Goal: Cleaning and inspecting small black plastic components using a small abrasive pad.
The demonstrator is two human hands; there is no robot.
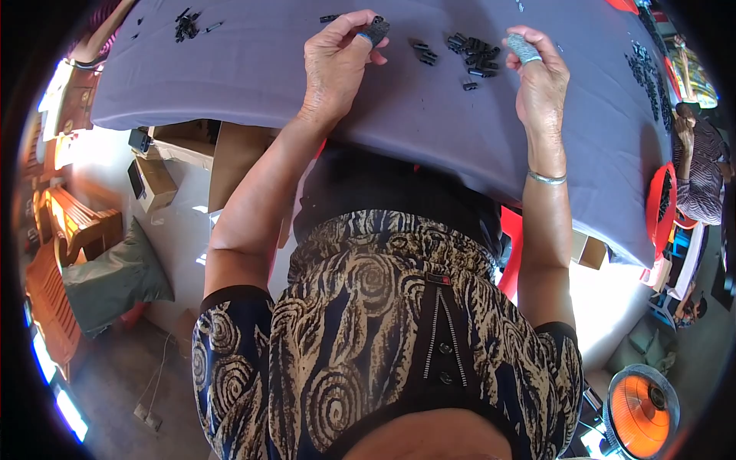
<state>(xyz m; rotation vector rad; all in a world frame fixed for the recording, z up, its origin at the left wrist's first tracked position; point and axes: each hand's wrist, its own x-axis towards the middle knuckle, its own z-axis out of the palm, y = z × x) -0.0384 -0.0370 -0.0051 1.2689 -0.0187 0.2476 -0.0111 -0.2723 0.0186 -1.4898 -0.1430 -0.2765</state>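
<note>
A: Where are the parts?
B: I've got a pile of small black parts [477, 55] on the cloth-covered table [429, 115], far side, between the hands. Smaller cluster [425, 52] just left of it, a loose piece [470, 86] on the near side.
A: Left hand [335, 67]?
B: Raised, fingers bunched by the dark thumb cover [374, 32]. I can't tell if that grip is clamped on a part.
A: Right hand [541, 80]?
B: Right of the pile, fingers curled by the grey thumb cover [524, 48]. Can't tell that grip either.
A: Around?
B: More black pieces [186, 27] far left. Green cushion [119, 277] left, orange-faced heater [638, 414] near right.
</note>
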